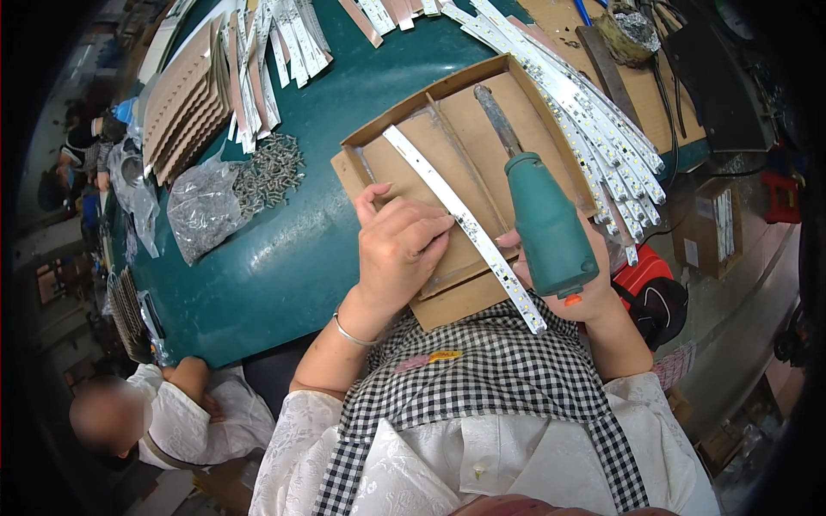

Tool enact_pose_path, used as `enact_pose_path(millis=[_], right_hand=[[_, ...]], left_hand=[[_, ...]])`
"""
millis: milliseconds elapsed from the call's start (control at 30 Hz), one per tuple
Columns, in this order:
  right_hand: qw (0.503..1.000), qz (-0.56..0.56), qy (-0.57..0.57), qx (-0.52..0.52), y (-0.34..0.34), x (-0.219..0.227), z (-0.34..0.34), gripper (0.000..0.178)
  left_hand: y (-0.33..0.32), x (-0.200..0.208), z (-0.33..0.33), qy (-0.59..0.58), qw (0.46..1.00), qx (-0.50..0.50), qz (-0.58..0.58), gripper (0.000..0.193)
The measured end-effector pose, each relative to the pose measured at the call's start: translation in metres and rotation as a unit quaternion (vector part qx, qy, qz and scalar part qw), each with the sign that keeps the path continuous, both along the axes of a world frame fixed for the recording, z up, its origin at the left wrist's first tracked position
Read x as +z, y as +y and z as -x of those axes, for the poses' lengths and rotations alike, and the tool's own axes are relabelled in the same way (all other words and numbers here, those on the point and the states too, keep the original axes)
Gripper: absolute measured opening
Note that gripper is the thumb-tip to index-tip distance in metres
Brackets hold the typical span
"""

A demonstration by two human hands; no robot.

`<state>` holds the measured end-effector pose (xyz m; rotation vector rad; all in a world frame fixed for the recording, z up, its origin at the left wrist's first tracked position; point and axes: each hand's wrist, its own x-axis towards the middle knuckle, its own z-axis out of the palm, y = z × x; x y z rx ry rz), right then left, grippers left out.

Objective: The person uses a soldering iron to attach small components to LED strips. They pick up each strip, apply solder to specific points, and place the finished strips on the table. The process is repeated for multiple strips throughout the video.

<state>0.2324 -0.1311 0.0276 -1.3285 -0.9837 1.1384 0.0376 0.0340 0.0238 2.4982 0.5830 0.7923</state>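
Note:
A narrow white LED strip board point(460, 219) lies slanted across a shallow cardboard tray point(422, 273), its near end jutting past the tray toward my apron. My left hand point(400, 245) is closed beside the strip's middle, fingertips pinched together at its edge near a small dark part. Whatever sits between those fingertips is too small to make out. In my right hand point(585, 279) is a green-bodied soldering iron point(551, 228), whose thick, worn metal bit points away from me over the tray. The iron's body hides most of the right fingers; one fingertip shows next to the strip.
Many LED strips point(594, 129) lie fanned out right of the tray. On the green table point(284, 275), a bag point(206, 206) and a pile of small metal parts point(280, 168) sit at left, near stacked brown boards point(185, 99). Another person point(202, 413) sits at lower left.

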Motion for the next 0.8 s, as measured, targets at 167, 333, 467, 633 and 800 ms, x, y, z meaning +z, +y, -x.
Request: enact_pose_path(millis=[167, 333, 467, 633, 800], right_hand=[[0.987, -0.099, -0.123, 0.010, 0.005, -0.003, 0.001, 0.065], [0.987, -0.094, -0.129, 0.006, 0.004, -0.003, 0.004, 0.069], [0.975, -0.121, -0.184, -0.007, 0.012, 0.006, 0.006, 0.064], [0.984, -0.095, -0.151, -0.002, 0.006, -0.003, 0.006, 0.072], [0.992, 0.039, 0.079, -0.090, -0.023, 0.003, 0.000, 0.060]], left_hand=[[-0.002, -0.002, -0.001, -0.005, 1.000, 0.023, 0.019, 0.017], [-0.002, -0.004, 0.000, -0.019, 1.000, 0.008, 0.021, 0.017], [-0.002, -0.002, -0.001, -0.003, 1.000, -0.008, 0.013, 0.018], [0.000, -0.004, -0.002, 0.020, 0.999, -0.011, 0.041, 0.017], [-0.004, -0.013, -0.001, -0.064, 0.996, 0.029, 0.050, 0.016]])
